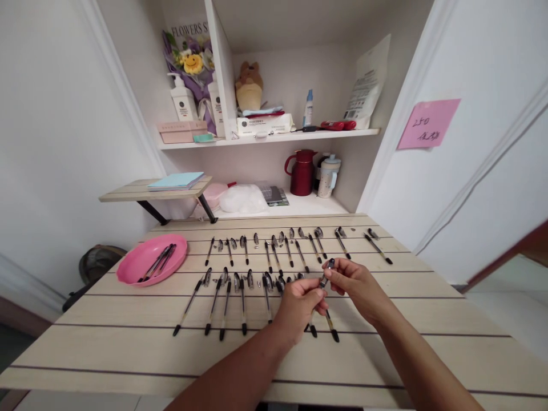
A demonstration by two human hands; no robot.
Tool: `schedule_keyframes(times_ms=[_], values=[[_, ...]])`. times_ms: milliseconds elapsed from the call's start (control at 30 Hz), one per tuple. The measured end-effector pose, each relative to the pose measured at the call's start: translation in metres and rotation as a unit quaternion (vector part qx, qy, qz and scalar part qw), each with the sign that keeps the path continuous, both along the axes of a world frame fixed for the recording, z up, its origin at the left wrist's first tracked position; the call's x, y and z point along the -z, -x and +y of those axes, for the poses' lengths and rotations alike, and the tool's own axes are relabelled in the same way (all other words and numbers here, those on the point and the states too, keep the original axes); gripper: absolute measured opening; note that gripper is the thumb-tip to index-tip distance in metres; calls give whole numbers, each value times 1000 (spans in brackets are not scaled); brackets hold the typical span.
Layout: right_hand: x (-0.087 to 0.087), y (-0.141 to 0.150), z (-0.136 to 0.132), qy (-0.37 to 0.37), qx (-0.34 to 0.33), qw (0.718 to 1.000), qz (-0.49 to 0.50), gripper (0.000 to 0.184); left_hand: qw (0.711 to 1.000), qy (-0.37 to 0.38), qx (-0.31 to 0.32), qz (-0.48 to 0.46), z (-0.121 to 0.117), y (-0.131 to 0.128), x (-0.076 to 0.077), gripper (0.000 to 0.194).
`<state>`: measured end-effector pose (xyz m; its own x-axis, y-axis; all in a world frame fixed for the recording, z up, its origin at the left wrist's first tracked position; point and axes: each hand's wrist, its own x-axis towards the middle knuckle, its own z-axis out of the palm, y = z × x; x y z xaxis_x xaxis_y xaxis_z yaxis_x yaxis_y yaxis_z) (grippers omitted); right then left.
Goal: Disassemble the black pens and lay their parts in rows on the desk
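Note:
Between my two hands is a clear pen cap with a black top (327,269), tilted upward. My left hand (302,299) is closed, thumb and forefinger pinching its lower end; whether a pen barrel sits inside is hidden. The fingertips of my right hand (353,282) pinch the cap higher up. Under and beside my hands lie uncapped black pens, including one pen (332,326) just below my fingers, and another pen (243,308) to the left. My left hand covers part of this front row. Loose clear caps, such as this cap (250,278), lie near the pen tips.
A back row of pens (302,256) and caps crosses the table (411,319). On the left, a pink tray (182,251) holds several pens. Behind stand a small raised shelf (128,191) with paper, a red jug (302,174) and a lidded cup (329,177).

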<state>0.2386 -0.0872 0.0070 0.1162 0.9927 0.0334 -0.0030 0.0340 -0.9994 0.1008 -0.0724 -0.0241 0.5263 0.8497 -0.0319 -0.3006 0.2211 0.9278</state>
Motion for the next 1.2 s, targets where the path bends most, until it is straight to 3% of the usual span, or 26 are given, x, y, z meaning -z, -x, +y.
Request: schedule_keyframes(times_ms=[167, 533, 633, 700, 867, 1033, 1133, 1200], values=[[5, 5, -2, -2, -2, 1000, 9, 25, 999, 21, -48, -11, 0, -1, -3, 43], [7, 5, -3, 18, -2, 1000, 9, 28, 998, 5, -70, 0, 2, -3, -3, 33], [12, -1, -4, 21, 48, 998, 19, 35, 996, 44, -70, -40, 5, 2, -10, 32], [23, -6, -5, 36, 78, 996, -27, 36, 993, 64, -73, -63, 10, 11, -18, 30], [58, -9, -9, 52, 77, 965, -245, 27, 993, -1, -99, -64, 38, 58, -55, 26], [67, 1, -14, 61, 87, 894, -436, 26, 964, -104, -244, 23, 86, 133, -100, 28], [67, 6, -15, 70, 97, 858, -499, 31, 915, -178, -326, 159, 116, 186, -118, 29], [68, 6, -15, 73, 93, 849, -515, 34, 841, -216, -404, 286, 132, 223, -125, 28]])
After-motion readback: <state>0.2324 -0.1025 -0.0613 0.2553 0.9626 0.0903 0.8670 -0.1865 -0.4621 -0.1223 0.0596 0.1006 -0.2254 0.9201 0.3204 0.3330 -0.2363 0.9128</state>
